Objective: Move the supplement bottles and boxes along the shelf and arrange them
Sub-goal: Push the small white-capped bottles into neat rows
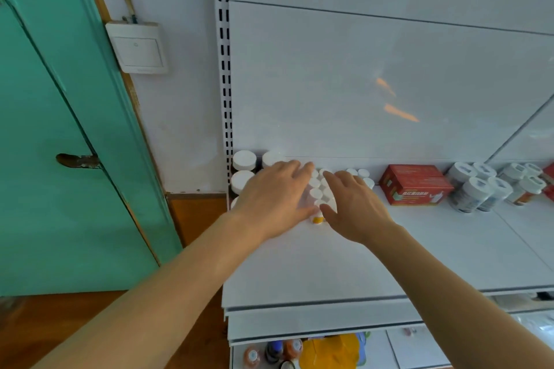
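Several small white-capped supplement bottles (316, 193) stand packed together at the back left of the white shelf (329, 263); one shows a yellow label at the front. My left hand (274, 193) lies flat over the left side of the cluster with fingers straight. My right hand (355, 204) presses against its right side, fingers extended toward the back. Larger white-lidded jars (244, 160) fill the far left corner. A red box (415, 186) sits to the right, apart from my hands.
Grey-labelled white-lidded jars (476, 189) stand in a group right of the red box, with more bottles and a red box at the far right edge. A lower shelf holds a yellow pack (332, 352) and small bottles. A green door (60, 129) stands left.
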Demonstrator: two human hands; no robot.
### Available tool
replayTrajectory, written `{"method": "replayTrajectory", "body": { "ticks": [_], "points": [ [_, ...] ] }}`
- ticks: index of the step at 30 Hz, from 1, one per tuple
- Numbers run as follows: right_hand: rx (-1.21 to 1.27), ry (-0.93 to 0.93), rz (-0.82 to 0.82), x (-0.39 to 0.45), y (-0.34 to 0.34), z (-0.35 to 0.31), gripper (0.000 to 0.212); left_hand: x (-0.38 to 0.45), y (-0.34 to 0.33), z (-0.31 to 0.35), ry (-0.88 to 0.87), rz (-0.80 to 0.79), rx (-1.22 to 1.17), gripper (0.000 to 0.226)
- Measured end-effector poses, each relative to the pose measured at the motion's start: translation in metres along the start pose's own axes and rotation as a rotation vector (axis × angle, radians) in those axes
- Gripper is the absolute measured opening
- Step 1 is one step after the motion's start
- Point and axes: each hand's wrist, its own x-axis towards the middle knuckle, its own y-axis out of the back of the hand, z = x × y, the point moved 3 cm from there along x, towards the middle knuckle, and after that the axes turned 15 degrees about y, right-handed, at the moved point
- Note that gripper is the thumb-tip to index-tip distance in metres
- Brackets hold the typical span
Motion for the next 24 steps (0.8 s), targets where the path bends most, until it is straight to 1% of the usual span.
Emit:
{"method": "replayTrajectory", "body": {
  "ticks": [3,9,12,16,20,24],
  "points": [
    [0.026,-0.007,-0.033,-0.007,-0.003,0.024,0.066,0.011,-0.023,0.030,0.004,-0.065,-0.004,0.067],
    [0.074,0.068,-0.152,-0.007,-0.026,0.062,0.067,0.032,-0.084,0.049,0.210,-0.206,0.125,0.055],
    [0.112,0.133,-0.200,-0.003,-0.042,0.070,0.070,0.038,-0.104,0.052,0.310,-0.223,0.150,0.055],
    [0.135,0.181,-0.210,0.002,-0.056,0.073,0.064,0.037,-0.121,0.051,0.423,-0.271,0.092,0.055],
    [0.171,0.185,-0.185,0.007,-0.064,0.072,0.062,0.036,-0.130,0.045,0.440,-0.279,0.029,0.050],
    [0.183,0.186,-0.175,0.008,-0.066,0.070,0.060,0.037,-0.133,0.042,0.416,-0.277,0.006,0.052]
  ]
}}
